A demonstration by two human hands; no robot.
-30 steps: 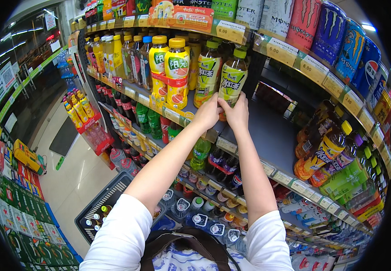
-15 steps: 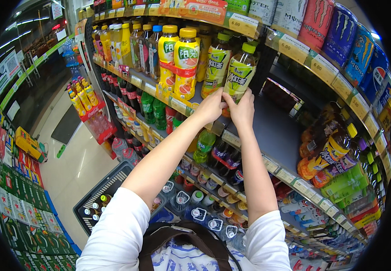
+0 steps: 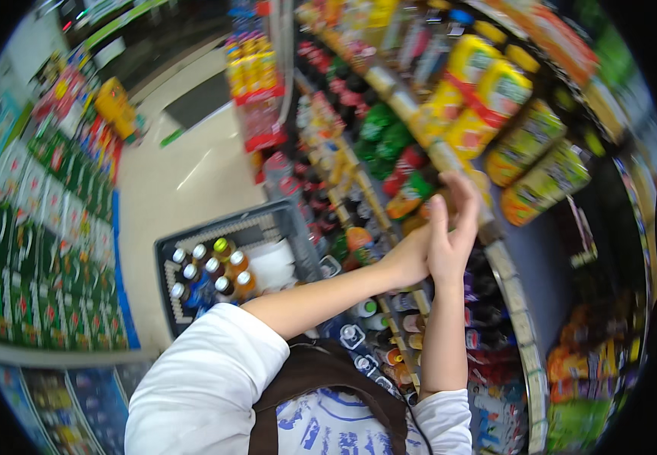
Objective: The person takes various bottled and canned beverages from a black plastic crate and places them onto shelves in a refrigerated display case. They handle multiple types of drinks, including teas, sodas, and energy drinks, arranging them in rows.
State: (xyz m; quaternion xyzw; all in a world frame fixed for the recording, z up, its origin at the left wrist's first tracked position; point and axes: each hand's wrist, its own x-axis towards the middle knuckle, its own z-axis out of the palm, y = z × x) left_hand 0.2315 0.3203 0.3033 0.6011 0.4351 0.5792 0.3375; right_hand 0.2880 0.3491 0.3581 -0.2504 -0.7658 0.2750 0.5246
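Note:
In front of the drink shelves my two hands are close together and touching. My right hand (image 3: 454, 235) has its thumb and fingers apart, with nothing visible in it. My left hand (image 3: 410, 256) sits against it near the wrist; its fingers are hidden behind the right hand. Beyond the hands, at the shelf edge, stand a yellow-green tea bottle (image 3: 547, 182) and another tea bottle (image 3: 524, 142) beside it. Left of these, two yellow-capped juice bottles (image 3: 491, 106) are bound by a red band. The hands are apart from all these bottles, and the picture is blurred by motion.
A grey shopping basket (image 3: 298, 227) holding several capped bottles (image 3: 215, 267) is at left centre. Stacked green cartons (image 3: 48, 250) line the left side. A red display stand (image 3: 260, 114) with yellow bottles stands beyond the floor (image 3: 192, 171). Orange-labelled bottles (image 3: 586, 364) lie at right.
The view has swung left, bringing the basket more fully into sight. My hands have come off the front tea bottle, which stays on the shelf, and now meet each other.

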